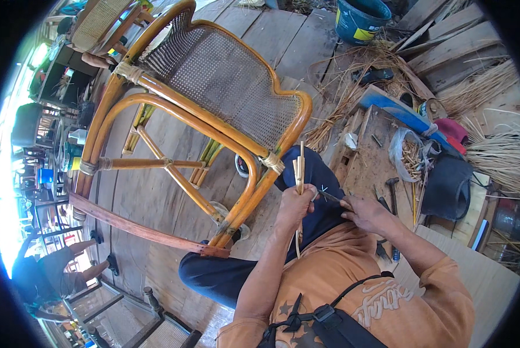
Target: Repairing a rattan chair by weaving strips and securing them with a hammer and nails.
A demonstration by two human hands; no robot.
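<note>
1. 1 rattan rocking chair (213, 110) fills the upper left of the frame, tipped against the seated person's knee; I judge it could slide if bumped.
2. 1 blue bucket (360, 18) stands at the top.
3. Left hand (295, 204), centre frame, has its grip pressed around 2 or 3 cane strips (299, 168), held upright.
4. Right hand (369, 213) pinches 1 small blade (329, 196); a slip could nick the fingers.
</note>
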